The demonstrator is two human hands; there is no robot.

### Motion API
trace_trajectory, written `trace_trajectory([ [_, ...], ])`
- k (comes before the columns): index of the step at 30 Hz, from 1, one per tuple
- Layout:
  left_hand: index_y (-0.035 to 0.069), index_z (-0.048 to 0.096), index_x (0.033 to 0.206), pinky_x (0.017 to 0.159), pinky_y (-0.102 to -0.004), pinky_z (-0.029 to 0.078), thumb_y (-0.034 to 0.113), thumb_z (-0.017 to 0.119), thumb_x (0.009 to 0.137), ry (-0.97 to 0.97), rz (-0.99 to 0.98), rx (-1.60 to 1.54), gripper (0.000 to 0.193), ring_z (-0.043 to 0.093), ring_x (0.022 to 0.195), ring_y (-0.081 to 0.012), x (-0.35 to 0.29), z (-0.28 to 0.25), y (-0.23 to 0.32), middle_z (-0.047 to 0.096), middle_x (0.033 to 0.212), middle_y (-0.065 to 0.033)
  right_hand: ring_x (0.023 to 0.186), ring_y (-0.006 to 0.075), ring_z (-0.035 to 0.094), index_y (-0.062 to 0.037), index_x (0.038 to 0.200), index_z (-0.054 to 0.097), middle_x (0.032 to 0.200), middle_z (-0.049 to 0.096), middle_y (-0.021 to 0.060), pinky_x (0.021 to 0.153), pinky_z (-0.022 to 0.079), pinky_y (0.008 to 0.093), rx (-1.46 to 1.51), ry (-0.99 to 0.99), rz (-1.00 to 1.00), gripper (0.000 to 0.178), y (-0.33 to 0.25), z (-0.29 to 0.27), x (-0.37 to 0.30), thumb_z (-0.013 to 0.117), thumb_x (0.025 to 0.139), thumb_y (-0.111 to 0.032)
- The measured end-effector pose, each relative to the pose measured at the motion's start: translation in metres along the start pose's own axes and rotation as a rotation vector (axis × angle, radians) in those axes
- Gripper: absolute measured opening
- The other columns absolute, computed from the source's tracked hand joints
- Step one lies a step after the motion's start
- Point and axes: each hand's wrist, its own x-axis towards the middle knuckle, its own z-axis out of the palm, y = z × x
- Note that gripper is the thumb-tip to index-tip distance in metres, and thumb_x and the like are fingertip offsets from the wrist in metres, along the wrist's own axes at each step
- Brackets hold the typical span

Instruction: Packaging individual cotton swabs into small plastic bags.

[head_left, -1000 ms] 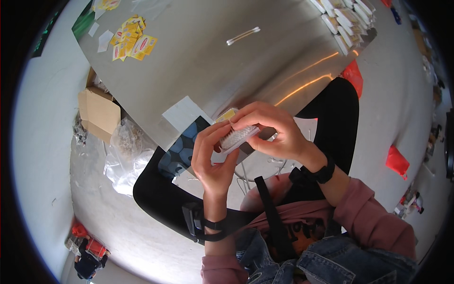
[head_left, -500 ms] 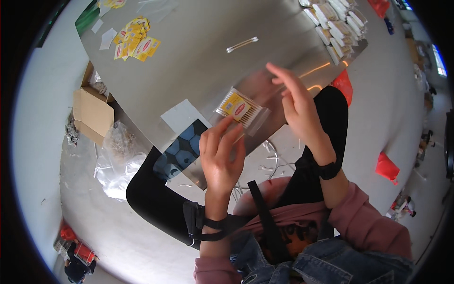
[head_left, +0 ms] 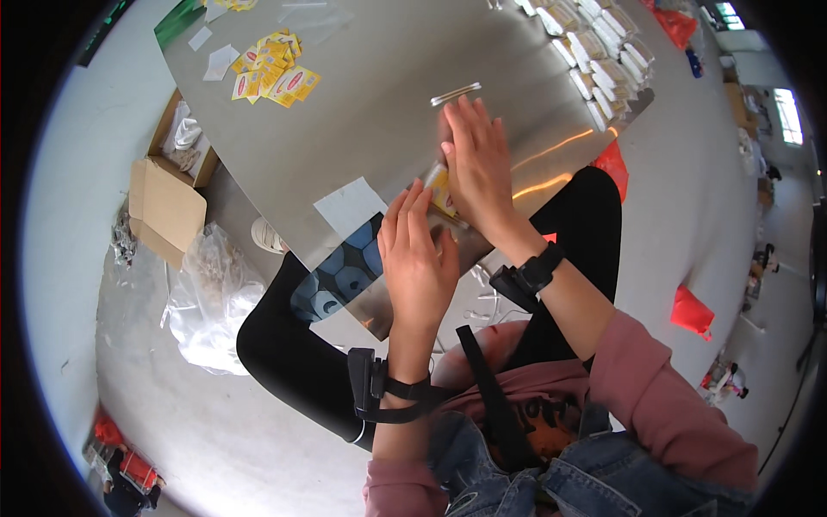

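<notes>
— In the head view, where's the packet (head_left: 442,196)?

— On the metal counter (head_left: 370,121), near the edge closest to the person, between both hands. A yellow card shows; the rest is mostly covered.

— The right hand (head_left: 478,171)?

— Laid flat over the packet's right side, fingers straight and together. Its grip is unclosed, with hold of nothing that I can see.

— And the left hand (head_left: 417,265)?

— At the packet's left, near side, fingers loosely curled and thumb held apart, so that grip is loose too. Whether the fingertips touch the packet, I can't tell.

— What lies around it?

— Beyond the packet, just past the right fingertips, cotton swabs (head_left: 455,94). Beyond it to the right, stacked packs (head_left: 594,65); beyond it to the left, a heap of yellow cards (head_left: 274,71). A white sheet (head_left: 348,209) is near its left. Well left of it, on the floor, are an open cardboard box (head_left: 166,209) and a clear plastic bag (head_left: 207,302).
</notes>
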Motion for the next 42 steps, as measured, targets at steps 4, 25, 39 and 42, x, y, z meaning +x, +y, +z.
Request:
trace_trajectory([
  [4,0.001,0.054,0.128,0.106,-0.0437,0.040,-0.005,0.065,0.075,-0.006,-0.022,-0.004,0.054,0.052,0.122,-0.0368,-0.004,-0.001,0.006,0.059,0.132,-0.0163,0.142,0.0373,0.033,-0.0028,0.143,0.040,0.149,0.042,0.0186,0.117,0.023,0.0542,0.047,-0.056,-0.048,0.048,0.000,-0.004,0.000,0.053,0.099,-0.017],
  [25,0.000,0.046,0.103,0.086,-0.0304,0.050,-0.013,0.056,0.085,0.114,-0.536,-0.543,0.024,0.060,0.095,-0.0192,-0.037,0.011,0.027,0.055,0.106,-0.0126,0.143,0.0357,0.036,0.0013,0.146,0.037,0.150,0.041,0.0208,0.116,0.030,0.0487,0.696,-0.066,0.099,0.046,0.006,-0.047,-0.021,0.042,0.106,-0.020],
  [39,-0.001,0.049,0.099,0.082,-0.0300,0.050,-0.014,0.054,0.083,0.039,-0.459,-0.475,0.021,0.061,0.088,-0.0189,-0.041,0.009,0.029,0.057,0.098,-0.0100,0.143,0.0412,0.031,0.0013,0.142,0.042,0.150,0.039,0.0242,0.117,0.021,0.0570,-0.019,-0.082,0.018,0.049,0.006,-0.012,-0.008,0.051,0.100,-0.021],
  [42,0.000,0.052,0.103,0.081,-0.0316,0.049,-0.007,0.061,0.083,0.056,-0.485,-0.382,0.023,0.059,0.094,-0.0212,-0.035,0.000,0.027,0.058,0.103,-0.0109,0.144,0.0408,0.030,0.0011,0.144,0.040,0.151,0.038,0.0238,0.117,0.020,0.0568,-0.012,-0.061,0.055,0.051,0.003,-0.008,-0.012,0.051,0.100,-0.023],
])
